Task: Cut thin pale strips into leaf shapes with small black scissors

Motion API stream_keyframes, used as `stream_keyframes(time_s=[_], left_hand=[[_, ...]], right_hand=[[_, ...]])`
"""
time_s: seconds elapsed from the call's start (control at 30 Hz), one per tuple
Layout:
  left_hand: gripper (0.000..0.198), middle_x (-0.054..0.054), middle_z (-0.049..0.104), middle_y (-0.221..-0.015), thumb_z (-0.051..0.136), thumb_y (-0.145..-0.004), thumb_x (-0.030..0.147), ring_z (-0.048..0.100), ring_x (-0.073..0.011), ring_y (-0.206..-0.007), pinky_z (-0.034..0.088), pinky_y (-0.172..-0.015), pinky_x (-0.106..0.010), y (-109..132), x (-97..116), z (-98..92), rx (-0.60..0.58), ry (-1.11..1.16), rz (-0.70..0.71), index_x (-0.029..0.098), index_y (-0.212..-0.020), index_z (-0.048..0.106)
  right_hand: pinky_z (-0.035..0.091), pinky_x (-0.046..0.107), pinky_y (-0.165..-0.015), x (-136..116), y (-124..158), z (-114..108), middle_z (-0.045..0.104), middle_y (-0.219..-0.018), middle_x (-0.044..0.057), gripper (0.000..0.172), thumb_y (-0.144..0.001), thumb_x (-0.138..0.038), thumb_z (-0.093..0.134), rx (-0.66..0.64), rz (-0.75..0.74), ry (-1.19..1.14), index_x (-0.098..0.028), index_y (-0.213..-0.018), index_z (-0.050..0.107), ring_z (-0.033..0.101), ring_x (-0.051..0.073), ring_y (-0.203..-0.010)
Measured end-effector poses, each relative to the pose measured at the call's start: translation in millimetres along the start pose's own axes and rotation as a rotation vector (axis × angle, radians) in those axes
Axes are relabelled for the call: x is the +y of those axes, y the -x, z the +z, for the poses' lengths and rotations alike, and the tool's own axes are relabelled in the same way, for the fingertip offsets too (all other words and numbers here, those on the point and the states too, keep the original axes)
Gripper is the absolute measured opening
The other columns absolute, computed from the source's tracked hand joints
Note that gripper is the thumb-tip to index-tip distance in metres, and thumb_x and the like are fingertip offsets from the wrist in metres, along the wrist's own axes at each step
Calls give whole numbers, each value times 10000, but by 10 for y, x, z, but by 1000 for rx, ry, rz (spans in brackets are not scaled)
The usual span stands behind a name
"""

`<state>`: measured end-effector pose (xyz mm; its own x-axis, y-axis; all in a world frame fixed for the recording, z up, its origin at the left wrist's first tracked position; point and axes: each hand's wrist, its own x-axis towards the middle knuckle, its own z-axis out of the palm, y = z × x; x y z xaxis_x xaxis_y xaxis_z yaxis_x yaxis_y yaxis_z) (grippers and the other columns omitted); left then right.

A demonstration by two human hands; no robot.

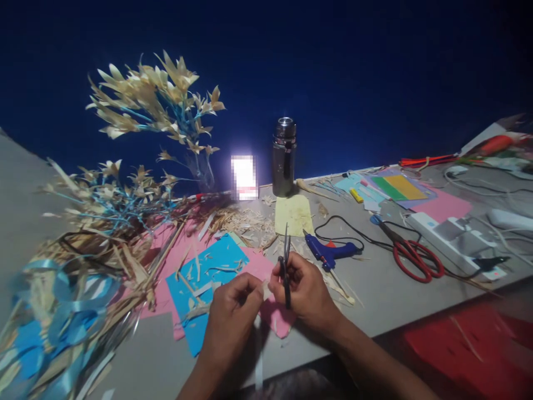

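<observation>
Dark blue wall (375,66) behind; grey table (366,303) in front, running the width of the view.

Left side: spray of cream artificial flowers (160,91) on blue stems, leaning left, with a lower clump (125,194) beneath. Dried husk strips (129,264) heaped in front of that clump; loops of light blue ribbon (50,314) at the near left corner. Pink sheets (156,303) partly under the heap; a bright blue sheet (225,255) overlaps them, scattered with cut scraps.

Both hands low at centre, close together. Left hand (235,305) pinches between thumb and fingers; right hand (306,291) is curled round small black scissors (286,261), blades pointing up and away from the person, its thumb and finger near the left fingertips.

Dark flask (284,161) upright at the back, behind a yellow paper (291,214). To the right, white power strip (428,230); red-handled scissors (393,236) lying beside it. Blue glue gun (333,251) on its side, between those scissors and the right hand.

Smallest: a pale piece (265,290) at the left fingertips, between the hands, above the table; perhaps husk or paper, too blurred to be sure.
</observation>
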<state>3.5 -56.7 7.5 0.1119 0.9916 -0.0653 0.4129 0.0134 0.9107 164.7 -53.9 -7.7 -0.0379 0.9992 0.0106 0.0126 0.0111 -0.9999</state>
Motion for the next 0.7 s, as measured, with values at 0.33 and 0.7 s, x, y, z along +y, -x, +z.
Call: stream_keyframes(time_s=[0.33, 0.7], left_hand=[[233, -9, 614, -627, 511, -815, 285, 563, -198, -630, 384, -644, -327, 48, 42, 60, 168, -342, 197, 213, -609, 590], [215, 8, 614, -597, 612, -808, 289, 557, -175, -593, 414, -610, -281, 50, -4, 161, 195, -92, 92, 216, -606, 631]], right_hand=[[399, 229, -558, 8, -13, -19, 583, -667, -33, 102, -686, -164, 629, 89, -198, 250, -202, -728, 544, 518, 121, -588], [401, 231, -536, 22, 43, 37, 557, -658, -40, 134, -717, -227, 657, 91, -70, 123, -217, -747, 527, 492, 118, -570]])
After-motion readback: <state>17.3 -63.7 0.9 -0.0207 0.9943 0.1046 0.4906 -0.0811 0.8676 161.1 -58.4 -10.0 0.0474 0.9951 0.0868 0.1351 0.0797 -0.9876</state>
